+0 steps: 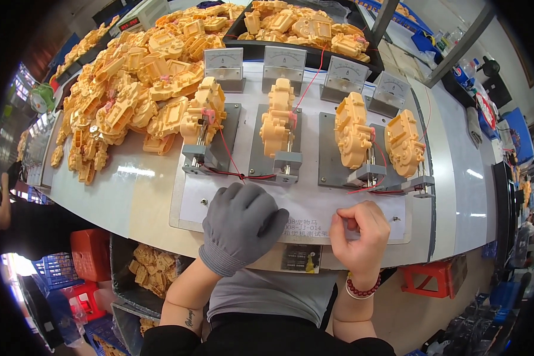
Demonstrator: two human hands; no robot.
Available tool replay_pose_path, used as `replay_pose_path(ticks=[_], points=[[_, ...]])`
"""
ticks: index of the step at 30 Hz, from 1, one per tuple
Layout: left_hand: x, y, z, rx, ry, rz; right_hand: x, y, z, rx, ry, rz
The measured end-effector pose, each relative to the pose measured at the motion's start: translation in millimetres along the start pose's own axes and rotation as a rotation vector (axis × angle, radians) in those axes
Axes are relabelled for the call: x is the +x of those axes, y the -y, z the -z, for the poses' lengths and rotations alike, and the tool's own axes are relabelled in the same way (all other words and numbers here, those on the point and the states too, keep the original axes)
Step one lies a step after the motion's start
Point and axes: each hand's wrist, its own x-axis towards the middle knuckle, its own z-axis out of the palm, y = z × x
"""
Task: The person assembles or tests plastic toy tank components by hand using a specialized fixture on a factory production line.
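Observation:
My left hand (243, 222), in a grey glove, rests palm down on the white test board (314, 204) near its front edge and holds nothing. My bare right hand (362, 234) lies beside it with fingers curled in, empty. Behind the hands several yellow plastic gearbox housings sit clamped in grey metal fixtures: one at the left (203, 113), one in the middle (277, 115), and two at the right (353, 130) (404, 142). Red and black wires (237, 173) run from the fixtures. Behind each fixture stands a small analogue meter (224, 64).
A big heap of loose yellow housings (130, 83) covers the table's left. A black tray (302, 26) at the back holds more. Below the table edge are a bin of yellow parts (151, 267), red crates (92, 252) and a red stool (430, 279).

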Motion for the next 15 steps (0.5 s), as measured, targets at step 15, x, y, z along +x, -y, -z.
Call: replay_pose_path(ticks=[15], points=[[43, 8, 20, -1.190, 0.063, 0.646, 0, 1, 2, 0.040, 0.039, -0.039]])
